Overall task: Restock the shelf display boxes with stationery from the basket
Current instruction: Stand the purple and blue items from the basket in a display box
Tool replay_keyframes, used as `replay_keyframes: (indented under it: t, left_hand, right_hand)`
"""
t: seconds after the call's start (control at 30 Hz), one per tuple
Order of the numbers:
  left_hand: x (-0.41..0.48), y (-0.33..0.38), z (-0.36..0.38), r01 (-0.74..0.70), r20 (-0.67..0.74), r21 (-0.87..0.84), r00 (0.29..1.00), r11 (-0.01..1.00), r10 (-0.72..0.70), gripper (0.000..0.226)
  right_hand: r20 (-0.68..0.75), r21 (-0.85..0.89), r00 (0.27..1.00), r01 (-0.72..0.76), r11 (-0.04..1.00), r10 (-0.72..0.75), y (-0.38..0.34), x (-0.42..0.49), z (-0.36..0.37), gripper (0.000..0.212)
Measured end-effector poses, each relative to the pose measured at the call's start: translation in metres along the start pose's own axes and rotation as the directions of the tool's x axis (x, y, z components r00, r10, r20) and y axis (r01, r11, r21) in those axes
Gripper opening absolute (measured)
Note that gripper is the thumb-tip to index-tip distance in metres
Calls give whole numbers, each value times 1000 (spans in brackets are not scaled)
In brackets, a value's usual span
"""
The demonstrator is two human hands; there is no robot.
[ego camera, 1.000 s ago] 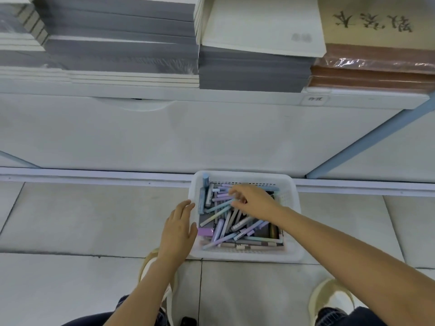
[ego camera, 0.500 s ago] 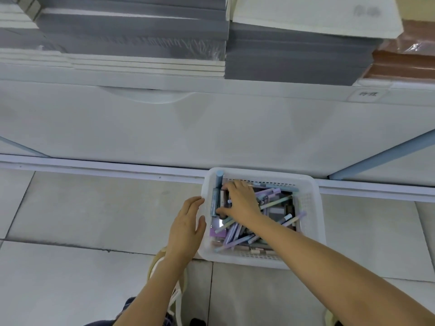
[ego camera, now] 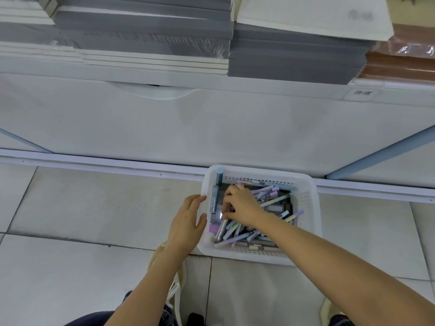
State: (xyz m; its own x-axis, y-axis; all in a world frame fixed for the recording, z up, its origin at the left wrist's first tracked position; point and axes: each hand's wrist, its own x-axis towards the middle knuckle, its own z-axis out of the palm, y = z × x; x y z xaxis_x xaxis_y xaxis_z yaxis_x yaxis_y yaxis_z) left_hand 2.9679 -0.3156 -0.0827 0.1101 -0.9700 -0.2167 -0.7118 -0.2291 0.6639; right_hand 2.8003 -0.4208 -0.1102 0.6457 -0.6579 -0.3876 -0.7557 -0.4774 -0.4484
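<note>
A white plastic basket (ego camera: 306,184) stands on the tiled floor against the base of the shelf unit. It holds several pastel pens (ego camera: 270,191) in purple, blue and green, and a blue-grey marker (ego camera: 214,198) leans in its left corner. My right hand (ego camera: 242,204) is inside the basket on the left, with its fingers curled down round some pens; the fingertips are hidden. My left hand (ego camera: 187,222) rests flat on the outside of the basket's left wall, thumb at the rim.
Above the basket is the white cabinet front (ego camera: 211,128). Stacks of grey notebooks (ego camera: 146,31) and brown ones (ego camera: 400,64) lie on the shelf above it. A blue strut (ego camera: 376,154) slants at the right. My shoe (ego camera: 162,255) is below the left hand.
My right hand has moved from the middle of the basket to its left side and curled into the pens. My left hand has closed in onto the basket's left wall.
</note>
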Motion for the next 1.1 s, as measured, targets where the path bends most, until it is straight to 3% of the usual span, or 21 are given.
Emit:
replay_keyframes:
  t: [0.17, 0.23, 0.5, 0.7, 0.8, 0.87, 0.97, 1.1]
  left_hand:
    - [-1, 0, -1, 20, -10, -20, 1000, 1000, -20, 43]
    - [-3, 0, 0, 27, -2, -49, 1000, 998, -27, 45]
    - [-8, -2, 0, 29, 31, -57, 999, 998, -27, 48]
    - [-4, 9, -5, 27, -109, -88, 993, 996, -37, 29]
    - [6, 24, -7, 107, 36, -345, 994, 932, -100, 20]
    - [10, 29, -5, 136, 150, -408, 985, 903, -80, 10]
    - [13, 21, -5, 202, 118, -450, 979, 870, -166, 13]
    - [13, 2, -7, 353, 68, -552, 922, 755, -382, 18]
  right_hand:
    - [85, -19, 991, 104, 994, -102, 6, -17, 2, 47]
    - [140, -62, 983, 129, 990, -119, 8, -21, 2, 47]
    - [88, 287, 996, -11, 958, -14, -14, -16, 1, 30]
    - [-17, 708, 990, -87, 701, 140, -16, -19, -16, 13]
    - [-55, 825, 982, -58, 563, 182, -14, -15, -35, 11]
    - [-52, 867, 986, -35, 497, 159, -15, -11, -40, 9]
    - [-78, 837, 978, -42, 546, 194, -15, -5, -34, 11]
    - [-25, 566, 965, -202, 799, 261, -17, 13, -14, 45]
